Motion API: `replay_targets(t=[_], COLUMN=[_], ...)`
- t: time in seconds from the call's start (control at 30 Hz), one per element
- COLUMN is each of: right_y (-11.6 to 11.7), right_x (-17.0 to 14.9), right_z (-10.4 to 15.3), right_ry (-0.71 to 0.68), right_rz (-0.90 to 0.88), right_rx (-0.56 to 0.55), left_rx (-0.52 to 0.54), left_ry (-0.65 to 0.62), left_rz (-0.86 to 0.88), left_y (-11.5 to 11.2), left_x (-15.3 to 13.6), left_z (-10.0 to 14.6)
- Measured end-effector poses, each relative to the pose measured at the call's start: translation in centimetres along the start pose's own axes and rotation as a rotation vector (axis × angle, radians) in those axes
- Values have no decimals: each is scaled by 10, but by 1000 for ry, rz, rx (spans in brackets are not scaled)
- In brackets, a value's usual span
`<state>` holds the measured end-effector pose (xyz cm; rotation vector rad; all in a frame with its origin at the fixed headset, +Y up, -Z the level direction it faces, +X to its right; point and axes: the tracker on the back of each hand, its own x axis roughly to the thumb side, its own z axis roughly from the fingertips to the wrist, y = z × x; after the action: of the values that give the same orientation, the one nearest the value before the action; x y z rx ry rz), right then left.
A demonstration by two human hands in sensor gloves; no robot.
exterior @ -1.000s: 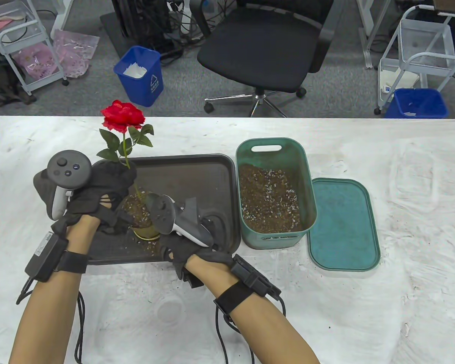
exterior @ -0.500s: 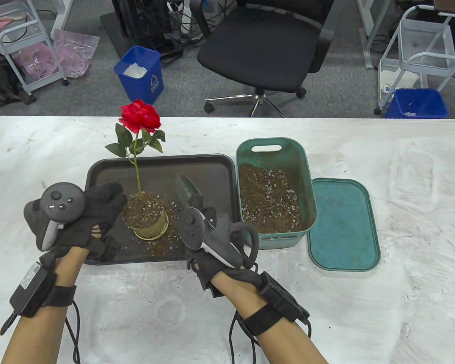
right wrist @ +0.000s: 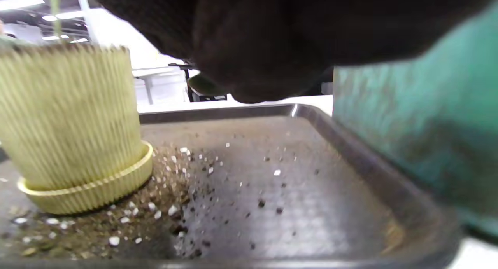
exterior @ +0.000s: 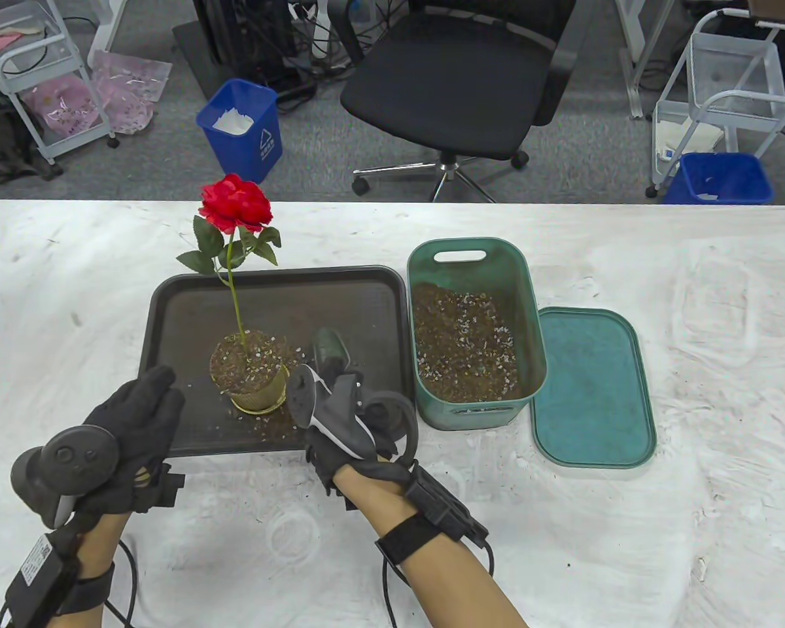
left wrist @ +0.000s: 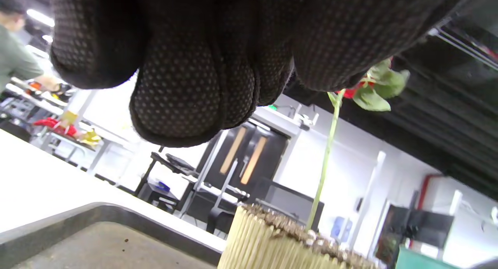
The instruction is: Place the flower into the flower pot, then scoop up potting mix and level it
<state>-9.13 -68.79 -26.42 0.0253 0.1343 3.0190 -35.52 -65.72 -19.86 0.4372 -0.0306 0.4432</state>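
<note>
Since a second ago my left hand has let go of the stem and pulled back toward me, off the pot; it now sits at the near-left corner of the tray, fingers straight and together, holding nothing. My right hand has swung from over the pot to its right side and lifted a bit. The flower straightened up after release and its bloom sits slightly right of where it was.

Tray long axis runs left-right across the table. Green bin of potting mix stands just right of the tray, long axis running away from me, lid flat beside it on the right.

Flower pot stands upright on its saucer in the tray's near half, filled with mix to the rim, spilled grains around the base. Flower stands in the pot, stem near vertical with a slight lean left, bloom up.

Pot is just right of my left fingertips, not touching, and just left of my right hand. Right hand is curled round the scoop; blade points away from me, up into the tray.
</note>
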Motion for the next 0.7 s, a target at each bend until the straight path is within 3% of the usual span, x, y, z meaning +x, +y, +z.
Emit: replay_targets(t=[0.17,0.4,0.7], right_y=[22,37,43], right_x=[7,4,10], right_z=[-27,-52,-59], right_ry=[73,160,165], right_rz=[86,155,221], right_rx=[20,37,54], left_rx=[-27,-65,-60], left_ry=[-52,-50,-2], left_rz=[-173,-172,-82], left_y=[-9,-18,-14], left_x=[-7,-8,-13], left_z=[1,4,4])
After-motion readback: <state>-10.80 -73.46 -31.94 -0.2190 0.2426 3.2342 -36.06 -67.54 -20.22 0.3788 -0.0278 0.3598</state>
